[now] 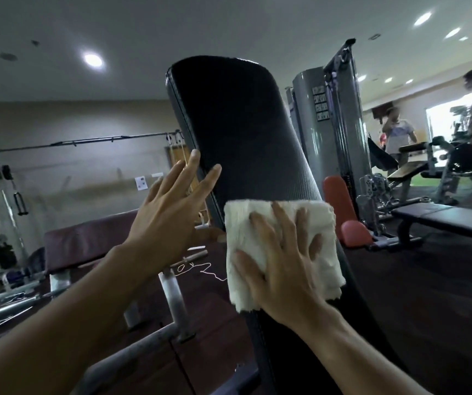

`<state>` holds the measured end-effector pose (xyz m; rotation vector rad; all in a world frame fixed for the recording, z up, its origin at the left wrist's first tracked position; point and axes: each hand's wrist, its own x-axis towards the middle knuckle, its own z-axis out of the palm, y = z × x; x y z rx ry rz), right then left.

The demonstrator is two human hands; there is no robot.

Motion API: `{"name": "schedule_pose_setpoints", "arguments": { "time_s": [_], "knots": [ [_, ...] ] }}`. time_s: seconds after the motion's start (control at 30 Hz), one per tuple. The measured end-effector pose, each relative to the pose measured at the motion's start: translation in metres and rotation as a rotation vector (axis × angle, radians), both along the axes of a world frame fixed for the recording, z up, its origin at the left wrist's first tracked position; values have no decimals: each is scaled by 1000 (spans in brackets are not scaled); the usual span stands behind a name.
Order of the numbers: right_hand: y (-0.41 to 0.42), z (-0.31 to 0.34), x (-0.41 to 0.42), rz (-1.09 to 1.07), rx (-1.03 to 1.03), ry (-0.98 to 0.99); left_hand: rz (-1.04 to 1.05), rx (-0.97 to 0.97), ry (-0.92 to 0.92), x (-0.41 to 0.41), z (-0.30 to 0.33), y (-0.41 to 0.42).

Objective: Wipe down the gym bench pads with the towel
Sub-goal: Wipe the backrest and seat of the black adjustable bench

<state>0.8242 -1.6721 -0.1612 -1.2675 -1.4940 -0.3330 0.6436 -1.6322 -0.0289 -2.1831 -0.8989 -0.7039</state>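
The room is dim overall. Light comes from recessed ceiling lamps (93, 60), which bloom into soft halos, and from a bright window (440, 121) at far right, which is overexposed. The black bench pad (246, 132) shows a faint sheen along its top edge. Wide-angle distortion bends straight lines near the frame edges. The background people (400, 132) are blurred; the hands are slightly soft.
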Motion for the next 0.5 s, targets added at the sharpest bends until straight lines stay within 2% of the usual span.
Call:
{"name": "schedule_pose_setpoints", "arguments": {
  "time_s": [0.07,0.27,0.5],
  "knots": [
    [-2,-8,2,-30,-45,-38,3,10,1,0,0,1],
    [19,64,28,-9,-62,-30,-16,12,-45,1,0,5],
    [4,26,9,-43,-97,56,-42,2,-64,1,-1,3]
  ]
}}
